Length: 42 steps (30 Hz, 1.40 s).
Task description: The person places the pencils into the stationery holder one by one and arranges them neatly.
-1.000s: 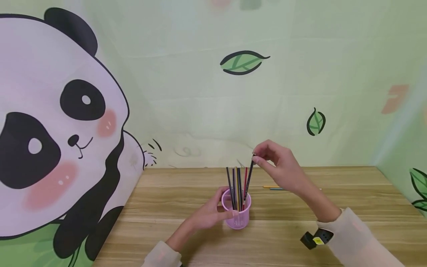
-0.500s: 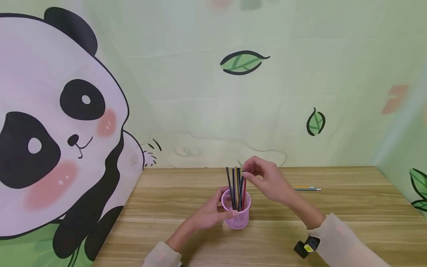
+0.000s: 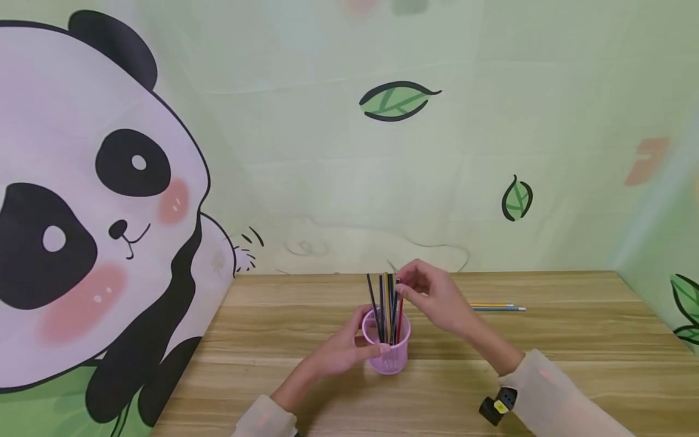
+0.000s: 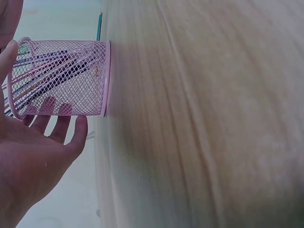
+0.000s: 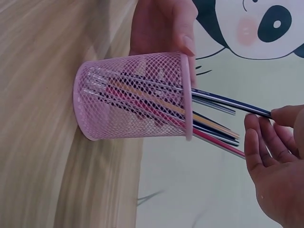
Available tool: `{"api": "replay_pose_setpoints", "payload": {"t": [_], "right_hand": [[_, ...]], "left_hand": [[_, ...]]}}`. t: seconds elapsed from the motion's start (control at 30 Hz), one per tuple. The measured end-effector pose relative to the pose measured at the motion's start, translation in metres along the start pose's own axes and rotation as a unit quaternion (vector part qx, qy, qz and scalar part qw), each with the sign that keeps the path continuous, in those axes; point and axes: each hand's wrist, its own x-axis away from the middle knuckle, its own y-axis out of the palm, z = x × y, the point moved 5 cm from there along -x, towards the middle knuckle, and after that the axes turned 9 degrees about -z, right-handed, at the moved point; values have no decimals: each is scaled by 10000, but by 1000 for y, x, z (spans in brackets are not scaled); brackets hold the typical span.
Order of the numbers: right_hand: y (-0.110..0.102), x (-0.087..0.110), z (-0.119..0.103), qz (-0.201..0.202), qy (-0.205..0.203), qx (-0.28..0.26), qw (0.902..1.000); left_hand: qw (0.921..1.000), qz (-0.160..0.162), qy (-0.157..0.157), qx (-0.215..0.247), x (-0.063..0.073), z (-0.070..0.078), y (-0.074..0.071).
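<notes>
A pink mesh pencil cup [image 3: 394, 365] stands upright on the table, with several pencils [image 3: 380, 309] leaning inside it. My left hand [image 3: 341, 351] holds the cup from its left side, thumb at the front near the rim and fingers around the back. Above the rim, the right hand [image 3: 435, 296] pinches the upper end of a dark pencil [image 5: 228, 101] between thumb and fingers; its lower part is inside the cup. Yellow, red and dark pencils stick out beside it. In the left wrist view, their shafts show through the mesh [image 4: 61, 102].
Two pencils, one yellow [image 3: 494, 304] and one blue [image 3: 499, 309], lie on the wooden table [image 3: 573, 364] to the right, partly behind the right forearm. A green backdrop [image 3: 306, 152] with a printed panda [image 3: 147, 255] rises behind the table.
My right hand has moved left and down with the dark pencil, which has sunk lower and stands closer to the other pencils. The left hand has stayed on the cup.
</notes>
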Motion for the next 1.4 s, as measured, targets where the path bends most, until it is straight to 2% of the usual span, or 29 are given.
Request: {"api": "replay_pose_setpoints", "payload": {"t": [0.27, 0.53, 0.77, 0.93, 1.1, 1.4], "right_hand": [[12, 1, 8, -367, -82, 98, 9992], [13, 5, 9, -701, 136, 458, 9964], [-12, 6, 11, -437, 311, 742, 9958], [-30, 7, 20, -236, 359, 913, 9949], [-41, 11, 36, -110, 527, 1088, 9926], [-52, 22, 80, -35, 888, 1403, 9861]], "left_hand": [[10000, 18, 10, 2, -1, 0, 0], [10000, 61, 10, -19, -1, -1, -1], [9999, 75, 30, -120, -1, 0, -2], [9999, 92, -35, -135, 0, -1, -2], [9997, 109, -57, -195, 1, -1, -1], [9998, 98, -60, -181, 0, -2, -1]]}}
